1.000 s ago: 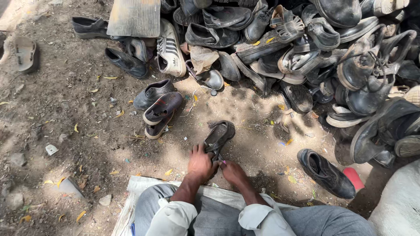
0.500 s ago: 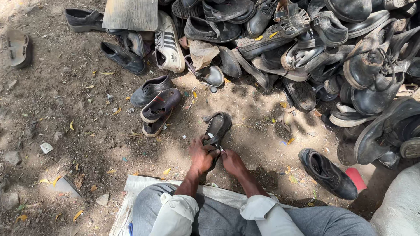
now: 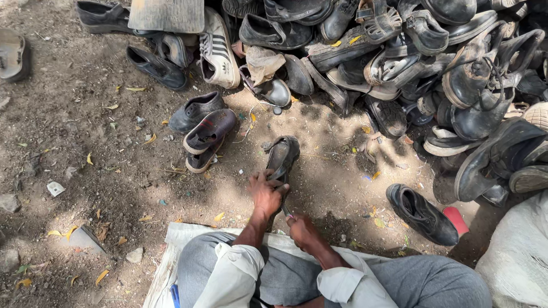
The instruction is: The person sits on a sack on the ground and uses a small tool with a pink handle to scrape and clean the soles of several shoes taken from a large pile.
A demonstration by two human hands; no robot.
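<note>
Since the earlier frame the black strappy leather sandal (image 3: pixel 282 159) sits slightly closer to the person; hands barely shifted. Left hand (image 3: pixel 266 193) is clamped over the sandal's near end, fingers curled around it, pinning it to the dirt. Right hand (image 3: pixel 302 229) is closed in a fist just behind the sandal, gripping a thin tool (image 3: pixel 285 210); only its tip shows, touching the sandal's heel. The brown and black shoe stack (image 3: pixel 207 137) lies left of the sandal, the single black leather shoe (image 3: pixel 421 213) well right of it, the heap of worn dark shoes (image 3: pixel 399 51) beyond it.
</note>
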